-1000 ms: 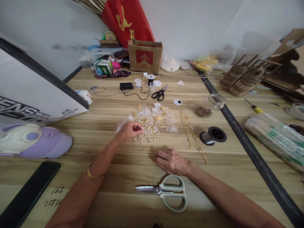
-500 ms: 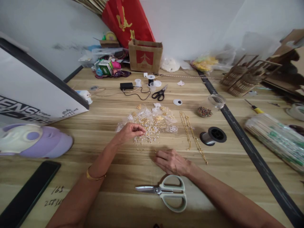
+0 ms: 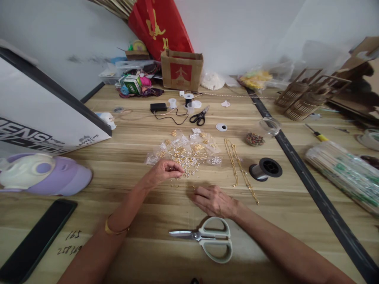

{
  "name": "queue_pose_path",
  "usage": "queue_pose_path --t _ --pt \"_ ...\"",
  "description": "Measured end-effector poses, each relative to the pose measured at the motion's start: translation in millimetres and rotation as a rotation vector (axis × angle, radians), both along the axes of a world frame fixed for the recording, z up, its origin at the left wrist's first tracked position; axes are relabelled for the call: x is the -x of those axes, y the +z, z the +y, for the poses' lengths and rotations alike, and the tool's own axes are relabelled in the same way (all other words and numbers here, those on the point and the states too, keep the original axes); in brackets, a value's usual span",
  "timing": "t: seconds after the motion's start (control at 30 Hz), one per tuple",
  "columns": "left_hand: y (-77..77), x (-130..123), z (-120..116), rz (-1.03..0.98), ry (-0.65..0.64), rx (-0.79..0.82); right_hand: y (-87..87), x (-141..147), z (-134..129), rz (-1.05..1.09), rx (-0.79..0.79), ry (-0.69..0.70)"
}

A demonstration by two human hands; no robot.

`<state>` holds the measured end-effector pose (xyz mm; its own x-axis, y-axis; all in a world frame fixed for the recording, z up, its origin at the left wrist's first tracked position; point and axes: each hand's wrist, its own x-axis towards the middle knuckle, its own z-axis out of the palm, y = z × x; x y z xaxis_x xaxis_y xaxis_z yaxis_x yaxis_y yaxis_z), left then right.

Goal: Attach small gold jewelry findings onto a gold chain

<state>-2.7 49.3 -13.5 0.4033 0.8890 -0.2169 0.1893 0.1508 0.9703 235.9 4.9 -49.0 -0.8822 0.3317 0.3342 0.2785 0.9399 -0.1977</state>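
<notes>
The left hand [image 3: 163, 172] has its grip nearly closed; I cannot tell whether it pinches anything. A thin gold chain [image 3: 182, 186] lies at its four o'clock, heaped charms [image 3: 188, 159] at two. The right hand [image 3: 215, 201] curls its grip low at the chain's end, any hold hidden. A thicker chain [image 3: 242, 171] lies at its one o'clock, a spool [image 3: 265, 169] at two.

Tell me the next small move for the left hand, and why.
I'd probably lower the left hand to the thin gold chain. The chain lies on the table just on the near side of that hand, and the right hand is already at its right end. Whether the left hand holds one of the small beads is too small to tell.
</notes>
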Motion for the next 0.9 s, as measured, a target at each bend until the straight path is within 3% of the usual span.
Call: queue_pose_path --t 0.3,0.63,0.9 --pt "-8.2 -19 -29 -0.027 -0.068 0.042 6.3 0 2 0.186 0.183 -0.114" --pt "-21.6 -27 -40 -0.038 -0.036 0.032 -0.1 0 5 0.224 0.213 -0.107" --pt "-19.7 -31 -43 -0.016 0.028 -0.035 0.6 1 5 0.185 0.175 -0.101"
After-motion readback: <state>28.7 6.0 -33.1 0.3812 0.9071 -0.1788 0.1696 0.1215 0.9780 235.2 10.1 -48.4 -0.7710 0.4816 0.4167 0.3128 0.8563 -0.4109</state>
